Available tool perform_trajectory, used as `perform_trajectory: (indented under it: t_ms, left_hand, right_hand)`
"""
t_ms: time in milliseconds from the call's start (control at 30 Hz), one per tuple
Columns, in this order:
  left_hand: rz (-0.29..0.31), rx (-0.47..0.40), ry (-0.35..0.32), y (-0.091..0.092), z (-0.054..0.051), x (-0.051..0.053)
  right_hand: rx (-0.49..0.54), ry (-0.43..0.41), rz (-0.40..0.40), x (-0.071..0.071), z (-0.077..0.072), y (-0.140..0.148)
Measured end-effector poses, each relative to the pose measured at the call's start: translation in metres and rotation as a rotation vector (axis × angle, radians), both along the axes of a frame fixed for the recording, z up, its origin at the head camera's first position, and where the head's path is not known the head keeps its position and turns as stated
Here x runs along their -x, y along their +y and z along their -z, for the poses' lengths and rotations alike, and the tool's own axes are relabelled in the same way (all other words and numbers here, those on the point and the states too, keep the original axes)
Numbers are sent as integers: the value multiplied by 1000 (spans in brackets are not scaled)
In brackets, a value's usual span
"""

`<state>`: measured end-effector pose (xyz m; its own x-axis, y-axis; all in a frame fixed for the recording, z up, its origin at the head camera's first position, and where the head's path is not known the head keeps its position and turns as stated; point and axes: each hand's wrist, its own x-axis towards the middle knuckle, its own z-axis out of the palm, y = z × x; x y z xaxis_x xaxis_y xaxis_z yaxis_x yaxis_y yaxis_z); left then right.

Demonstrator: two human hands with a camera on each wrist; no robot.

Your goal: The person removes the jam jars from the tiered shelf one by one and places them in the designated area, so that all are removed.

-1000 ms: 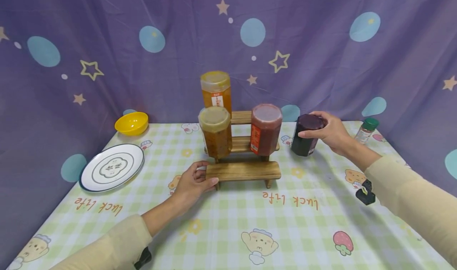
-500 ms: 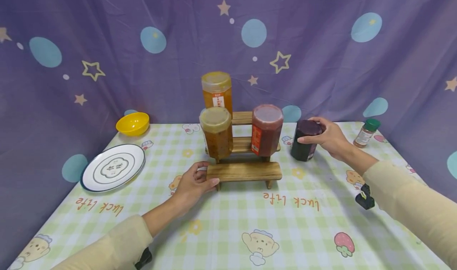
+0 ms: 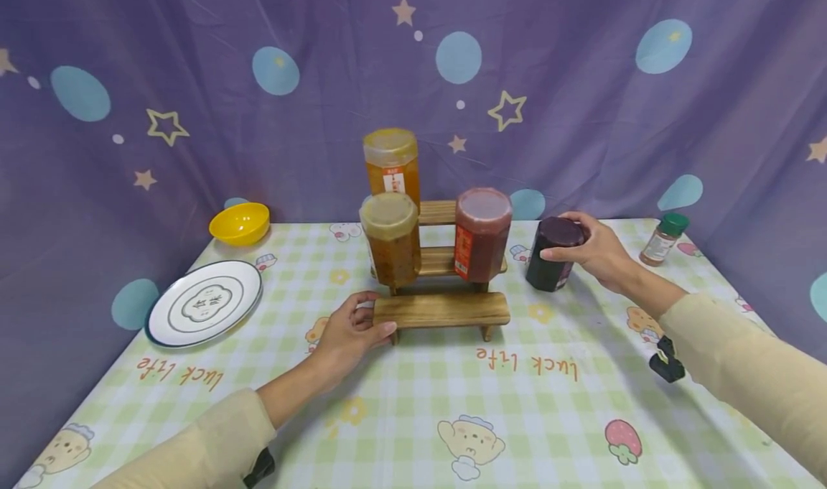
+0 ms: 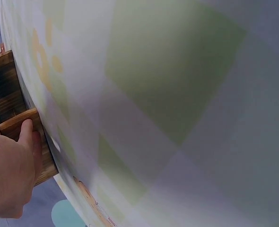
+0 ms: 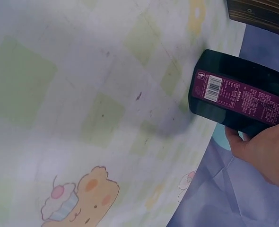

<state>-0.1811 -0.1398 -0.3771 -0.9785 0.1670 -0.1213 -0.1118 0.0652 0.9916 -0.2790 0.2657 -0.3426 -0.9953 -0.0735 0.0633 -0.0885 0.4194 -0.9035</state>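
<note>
My left hand (image 3: 345, 334) grips the left end of the lowest step of a three-step wooden rack (image 3: 441, 310); in the left wrist view a finger lies along the rack's wood (image 4: 17, 119). To the right of the rack, my right hand (image 3: 602, 252) holds a dark purple jar (image 3: 548, 266) round its top. The jar is upright, its base at or very near the tablecloth. Its purple label with a barcode shows in the right wrist view (image 5: 243, 97). On the rack stand an orange jar (image 3: 392, 162), a brownish jar (image 3: 390, 241) and a red jar (image 3: 481, 238).
A white plate (image 3: 239, 317) lies on the left, with a yellow bowl (image 3: 240, 225) behind it. A small green-capped spice bottle (image 3: 662, 243) stands at the far right. A checked tablecloth (image 3: 413, 403) covers the table, and a purple curtain (image 3: 323, 115) hangs behind.
My right hand has lowered the dark jar a little towards the tablecloth, then stayed there over the last half second. My left hand and the rack have not moved.
</note>
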Motion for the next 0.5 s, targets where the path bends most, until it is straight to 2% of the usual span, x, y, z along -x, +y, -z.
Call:
perform_trajectory:
  t_ms: [267,500]
  left_hand:
    - [4,5,3,-1,0,1]
    - [7,8,0,0,-1,1]
  right_hand:
    - [11,-9,-33,1,-1,0]
    - [47,-103,-160,7,-20,2]
